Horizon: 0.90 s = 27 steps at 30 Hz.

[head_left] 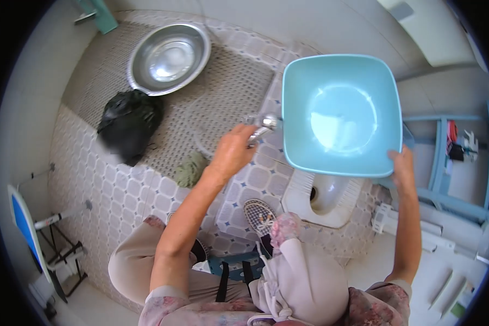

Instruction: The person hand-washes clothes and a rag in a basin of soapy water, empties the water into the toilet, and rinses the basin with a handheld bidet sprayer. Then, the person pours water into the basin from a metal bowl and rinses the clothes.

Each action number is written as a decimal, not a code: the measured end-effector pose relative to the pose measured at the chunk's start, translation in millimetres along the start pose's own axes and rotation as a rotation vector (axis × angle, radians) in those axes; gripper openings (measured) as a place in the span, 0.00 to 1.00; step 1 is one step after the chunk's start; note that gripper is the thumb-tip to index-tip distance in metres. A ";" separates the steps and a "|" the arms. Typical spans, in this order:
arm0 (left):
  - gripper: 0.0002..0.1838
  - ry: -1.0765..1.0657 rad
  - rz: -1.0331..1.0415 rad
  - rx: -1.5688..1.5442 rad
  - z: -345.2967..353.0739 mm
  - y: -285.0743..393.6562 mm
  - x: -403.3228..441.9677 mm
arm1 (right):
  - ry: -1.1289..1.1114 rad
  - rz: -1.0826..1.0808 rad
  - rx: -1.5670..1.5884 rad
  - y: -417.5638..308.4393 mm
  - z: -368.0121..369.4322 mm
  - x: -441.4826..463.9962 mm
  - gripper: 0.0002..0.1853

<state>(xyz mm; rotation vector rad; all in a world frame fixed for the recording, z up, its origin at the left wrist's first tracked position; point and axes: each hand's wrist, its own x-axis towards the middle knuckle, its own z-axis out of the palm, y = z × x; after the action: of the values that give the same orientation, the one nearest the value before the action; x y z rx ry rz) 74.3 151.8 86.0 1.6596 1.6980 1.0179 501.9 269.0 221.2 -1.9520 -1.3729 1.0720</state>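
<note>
Light-blue plastic basin (342,111): held out in front, over far end of squat pan (353,204), open side toward wearer. Interior shows bright reflections; water content: can't tell.

R hand (402,168): clamped on basin at near R corner, w/ digits over rim; remaining fingers hidden behind wall.

L hand (234,146): fingers closed around handle of chrome nozzle (268,123). Nozzle head sits at basin's L rim; contact vs. small gap: can't tell.

Surroundings, L side: perforated grey mat (244,92) on tiled floor. Steel bowl (168,62) on mat, far end; black bag (127,122) just below bowl, partly on mat; green cloth (190,169) at mat's near edge, near L forearm.

R side: blue rack (436,146), beyond R hand. Checkered shoe (259,217) beside pan, on L.
</note>
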 end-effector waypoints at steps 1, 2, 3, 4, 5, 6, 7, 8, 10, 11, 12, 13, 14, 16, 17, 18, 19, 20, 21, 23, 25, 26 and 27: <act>0.20 -0.007 0.038 0.025 -7.1 13.9 3.9 | -0.025 0.013 0.102 10.5 21.9 0.3 0.21; 0.21 -0.044 0.042 0.035 -11.9 25.5 7.2 | -0.048 0.034 0.203 23.2 41.5 0.5 0.21; 0.22 -0.084 0.048 0.041 -12.9 33.1 10.6 | -0.082 0.052 0.241 37.5 56.5 2.5 0.21; 0.22 -0.087 0.082 0.076 -8.0 35.4 13.3 | -0.112 0.071 0.277 51.8 69.2 5.2 0.22; 0.22 -0.091 0.120 0.107 -1.5 36.4 17.7 | -0.137 0.087 0.311 64.8 81.9 10.2 0.22; 0.22 -0.095 0.163 0.134 3.3 35.7 22.8 | -0.152 0.110 0.356 76.5 94.8 16.5 0.22; 0.22 -0.121 0.192 0.195 7.5 35.3 27.0 | -0.157 0.140 0.399 89.8 103.7 19.0 0.22; 0.22 -0.151 0.224 0.248 14.0 35.8 31.3 | -0.154 0.172 0.437 103.3 107.1 20.1 0.23; 0.22 -0.181 0.277 0.318 28.7 36.4 38.9 | -0.157 0.155 0.501 121.1 119.9 25.6 0.22; 0.22 -0.187 0.290 0.336 36.7 36.8 39.6 | -0.158 0.150 0.532 128.2 123.1 26.1 0.22; 0.22 -0.189 0.302 0.360 44.8 34.9 41.0 | -0.147 0.172 0.535 129.8 125.3 27.9 0.22; 0.22 -0.187 0.312 0.361 52.9 33.5 41.2 | -0.140 0.196 0.540 131.8 128.6 28.6 0.23; 0.22 -0.185 0.318 0.363 61.2 32.7 40.7 | -0.137 0.221 0.545 133.6 131.8 28.3 0.23; 0.22 -0.208 0.317 0.375 74.1 33.2 42.0 | -0.109 0.189 0.486 138.0 138.6 30.4 0.22; 0.21 -0.236 0.310 0.379 81.4 34.8 42.4 | -0.095 0.173 0.455 139.7 139.7 31.2 0.22; 0.21 -0.260 0.303 0.385 88.4 36.6 44.7 | -0.063 0.119 0.333 139.2 140.6 33.7 0.22; 0.20 -0.308 0.292 0.403 95.6 39.2 46.1 | -0.031 0.066 0.212 139.1 141.2 34.4 0.21; 0.20 -0.353 0.279 0.423 102.4 42.4 47.4 | 0.000 0.009 0.093 138.7 142.4 35.0 0.21; 0.20 -0.392 0.264 0.451 107.5 42.7 50.8 | 0.140 -0.204 -0.230 129.1 145.9 32.7 0.21; 0.19 -0.445 0.237 0.474 119.6 37.6 55.1 | 0.428 -0.626 -0.866 89.0 156.2 13.8 0.22; 0.19 -0.499 0.198 0.480 123.3 28.9 54.5 | 0.321 -0.808 -0.752 54.7 168.3 7.3 0.19; 0.18 -0.522 0.175 0.479 123.9 25.1 54.8 | 0.272 -0.893 -0.694 44.4 176.0 8.0 0.18; 0.17 -0.547 0.153 0.477 122.9 22.8 54.1 | 0.223 -0.899 -0.614 40.9 187.5 10.7 0.16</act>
<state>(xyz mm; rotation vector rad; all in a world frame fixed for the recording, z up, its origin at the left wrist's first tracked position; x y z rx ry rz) 182.9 221.2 42.1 2.1422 1.5156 0.1664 369.0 259.6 82.7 -1.4107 -2.2687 0.0041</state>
